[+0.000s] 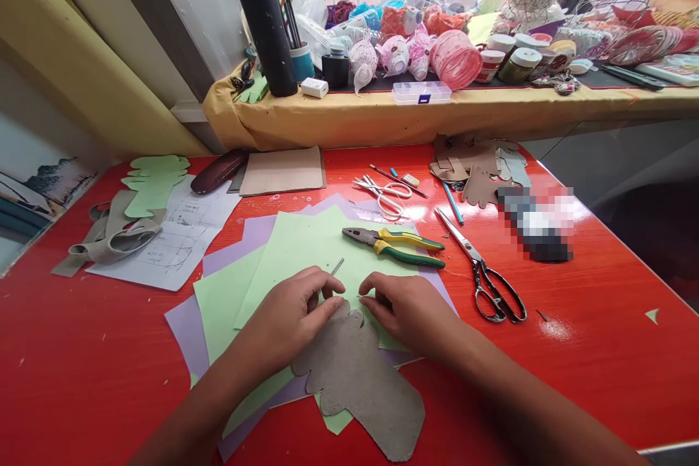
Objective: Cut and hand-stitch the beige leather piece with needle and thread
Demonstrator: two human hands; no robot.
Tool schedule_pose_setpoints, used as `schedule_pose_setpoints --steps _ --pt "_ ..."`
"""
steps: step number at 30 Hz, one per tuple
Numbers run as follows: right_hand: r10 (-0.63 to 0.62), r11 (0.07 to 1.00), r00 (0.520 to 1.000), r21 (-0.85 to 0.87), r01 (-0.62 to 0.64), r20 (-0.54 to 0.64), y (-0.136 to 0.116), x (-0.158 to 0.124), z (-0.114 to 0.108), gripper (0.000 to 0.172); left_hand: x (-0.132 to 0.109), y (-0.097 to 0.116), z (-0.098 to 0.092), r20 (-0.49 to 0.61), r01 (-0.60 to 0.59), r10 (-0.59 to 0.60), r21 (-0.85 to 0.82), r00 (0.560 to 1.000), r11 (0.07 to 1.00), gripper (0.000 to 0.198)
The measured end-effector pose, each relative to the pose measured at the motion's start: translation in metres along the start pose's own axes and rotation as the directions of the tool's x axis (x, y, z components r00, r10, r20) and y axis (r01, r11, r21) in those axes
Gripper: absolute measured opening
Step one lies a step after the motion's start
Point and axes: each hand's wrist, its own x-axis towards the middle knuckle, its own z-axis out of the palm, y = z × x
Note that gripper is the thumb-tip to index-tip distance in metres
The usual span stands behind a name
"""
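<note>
"Where's the grey cutout (371, 386)?"
"Right before me, its top on green and purple sheets (300, 240), its lower end over the table (81, 349)."
"Gripping anything?"
"Can't tell. My left hand (300, 306) curls at its top edge, near a metal rod (338, 266); my right hand's (401, 306) fingertips nearly meet. Pliers (381, 240) lie beyond."

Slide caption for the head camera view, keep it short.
Left hand and right hand beside a gray cutout, pliers lying beyond.
</note>
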Motion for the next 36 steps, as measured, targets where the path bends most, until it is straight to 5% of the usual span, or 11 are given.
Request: schedule_pose_setpoints --steps 16,23,29,33,36 --pt "0.069 0.945 0.998 -0.322 -0.064 0.006 -0.022 0.005 0.007 0.016 0.001 -0.002 -0.002 -0.09 -0.061 0.042 -0.217 0.995 0.974 0.026" --pt "0.133 0.991 0.989 -0.011 -0.134 -0.063 -0.004 0.006 -0.006 0.011 0.001 -0.007 -0.003 -0.118 -0.102 0.072 -0.275 0.99 0.956 0.026" --pt "0.197 0.95 0.979 0.236 -0.204 0.051 0.009 -0.042 -0.028 0.018 -0.002 -0.004 -0.003 -0.105 -0.108 0.082 -0.275 0.991 0.955 0.026" --pt "0.208 0.934 0.965 0.26 -0.245 0.163 0.021 -0.084 -0.029 0.047 -0.003 -0.003 -0.001 -0.08 -0.119 0.104 -0.221 0.991 0.968 0.023" --pt "0.265 0.93 0.929 0.184 -0.317 0.26 0.026 -0.104 -0.027 0.044 -0.002 -0.004 0.001 -0.081 -0.131 0.119 -0.16 0.99 0.978 0.021"
